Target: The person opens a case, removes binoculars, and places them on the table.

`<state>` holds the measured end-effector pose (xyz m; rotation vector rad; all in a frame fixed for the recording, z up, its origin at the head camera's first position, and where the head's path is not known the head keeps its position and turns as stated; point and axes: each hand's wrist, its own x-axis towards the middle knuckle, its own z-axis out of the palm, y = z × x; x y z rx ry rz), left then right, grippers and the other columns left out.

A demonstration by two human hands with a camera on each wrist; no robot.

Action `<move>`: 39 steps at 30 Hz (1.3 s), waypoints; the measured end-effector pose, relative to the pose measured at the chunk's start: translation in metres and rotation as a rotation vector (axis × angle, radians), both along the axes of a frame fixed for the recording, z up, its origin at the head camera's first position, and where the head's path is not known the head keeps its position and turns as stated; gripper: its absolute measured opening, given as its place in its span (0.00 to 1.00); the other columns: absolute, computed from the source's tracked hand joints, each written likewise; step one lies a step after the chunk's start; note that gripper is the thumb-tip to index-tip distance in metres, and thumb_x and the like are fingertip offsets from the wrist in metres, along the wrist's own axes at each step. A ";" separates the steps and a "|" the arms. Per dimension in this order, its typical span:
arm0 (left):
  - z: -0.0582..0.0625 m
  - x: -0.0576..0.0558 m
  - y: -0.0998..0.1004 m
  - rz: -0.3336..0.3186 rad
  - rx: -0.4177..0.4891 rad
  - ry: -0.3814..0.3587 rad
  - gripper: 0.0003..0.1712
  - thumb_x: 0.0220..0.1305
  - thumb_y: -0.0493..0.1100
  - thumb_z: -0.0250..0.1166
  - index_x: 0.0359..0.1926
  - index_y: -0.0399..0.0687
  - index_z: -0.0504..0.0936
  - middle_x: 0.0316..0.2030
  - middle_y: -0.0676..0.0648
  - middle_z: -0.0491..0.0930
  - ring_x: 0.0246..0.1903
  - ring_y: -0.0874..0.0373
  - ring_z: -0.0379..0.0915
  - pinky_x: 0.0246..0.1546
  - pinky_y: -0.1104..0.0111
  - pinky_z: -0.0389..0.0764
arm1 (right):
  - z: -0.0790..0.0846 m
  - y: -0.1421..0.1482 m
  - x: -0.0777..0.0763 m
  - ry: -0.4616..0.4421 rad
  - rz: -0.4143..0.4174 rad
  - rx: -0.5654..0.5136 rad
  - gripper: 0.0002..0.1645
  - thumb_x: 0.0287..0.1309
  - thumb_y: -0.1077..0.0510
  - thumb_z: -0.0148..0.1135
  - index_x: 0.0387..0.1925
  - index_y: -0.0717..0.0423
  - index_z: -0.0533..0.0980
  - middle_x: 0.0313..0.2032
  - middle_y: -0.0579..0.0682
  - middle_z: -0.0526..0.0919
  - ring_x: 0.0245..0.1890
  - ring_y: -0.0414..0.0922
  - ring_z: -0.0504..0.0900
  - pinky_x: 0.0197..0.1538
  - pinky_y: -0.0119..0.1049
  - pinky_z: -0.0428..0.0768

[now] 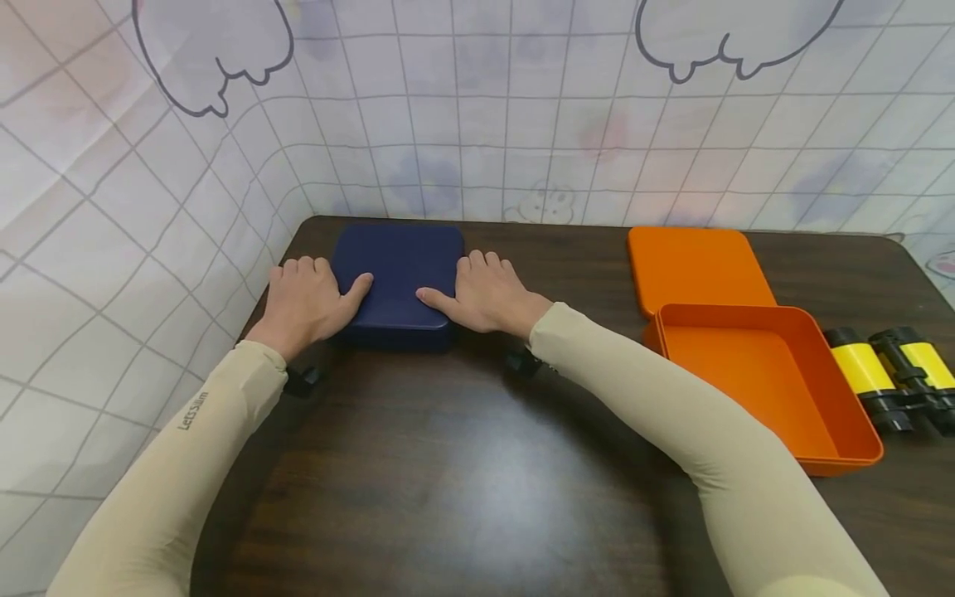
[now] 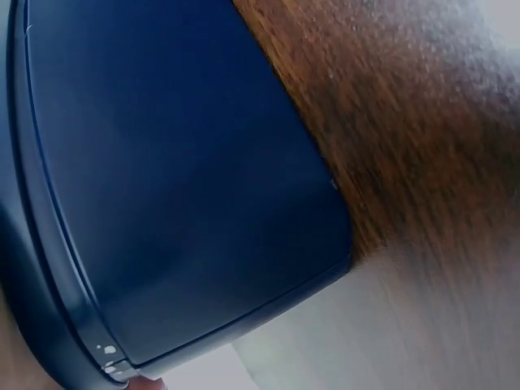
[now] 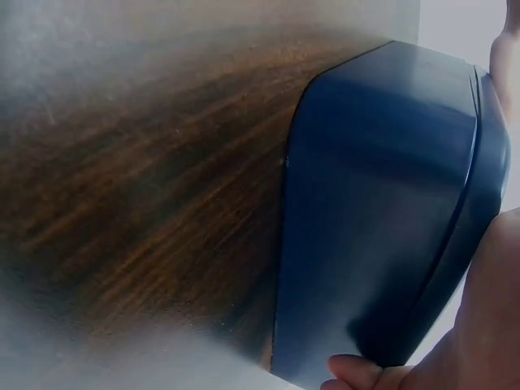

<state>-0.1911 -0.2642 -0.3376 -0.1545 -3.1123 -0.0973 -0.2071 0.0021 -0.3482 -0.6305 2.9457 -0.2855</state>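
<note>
A dark blue lidded box [image 1: 399,282] lies at the back left of the brown table, its lid on. My left hand [image 1: 304,300] holds its left side, thumb over the top near the front. From the other side my right hand [image 1: 487,292] grips the right edge, with its thumb on the lid as well. The left wrist view shows the box's side wall [image 2: 187,179] and the lid seam close up. In the right wrist view, fingertips [image 3: 355,370] press against the wall below the lid; the remaining fingers are partly out of sight.
To the right sits an open orange box [image 1: 746,381], overlapping the near end of an orange lid [image 1: 697,265]. Yellow and black binoculars [image 1: 865,369] lie beside it at the table's right. A grid-patterned cloth [image 1: 477,124] hangs behind and at the left.
</note>
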 end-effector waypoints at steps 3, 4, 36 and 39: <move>0.001 0.001 0.002 -0.007 -0.011 -0.006 0.58 0.73 0.76 0.36 0.57 0.18 0.73 0.53 0.23 0.75 0.56 0.28 0.69 0.54 0.38 0.69 | 0.000 0.002 0.004 -0.002 -0.004 0.006 0.54 0.67 0.17 0.32 0.49 0.63 0.74 0.48 0.59 0.75 0.47 0.55 0.72 0.53 0.47 0.74; 0.001 0.002 0.002 -0.009 -0.013 -0.008 0.58 0.73 0.76 0.36 0.57 0.18 0.73 0.54 0.23 0.74 0.56 0.28 0.69 0.54 0.38 0.69 | 0.000 0.002 0.005 -0.001 -0.004 0.008 0.54 0.67 0.17 0.32 0.49 0.63 0.74 0.49 0.59 0.76 0.48 0.55 0.73 0.53 0.48 0.74; 0.006 0.017 0.003 -0.113 -0.066 -0.025 0.58 0.71 0.79 0.37 0.52 0.22 0.76 0.49 0.26 0.79 0.49 0.31 0.73 0.46 0.45 0.71 | 0.002 0.014 0.031 0.046 -0.009 0.044 0.52 0.68 0.17 0.32 0.46 0.61 0.75 0.46 0.58 0.76 0.47 0.55 0.73 0.52 0.46 0.74; 0.007 0.018 0.003 -0.118 -0.068 -0.037 0.59 0.71 0.80 0.37 0.53 0.22 0.75 0.49 0.26 0.79 0.50 0.31 0.74 0.46 0.45 0.71 | 0.002 0.015 0.034 0.047 -0.010 0.044 0.51 0.68 0.17 0.32 0.43 0.60 0.74 0.45 0.57 0.76 0.45 0.54 0.72 0.51 0.46 0.74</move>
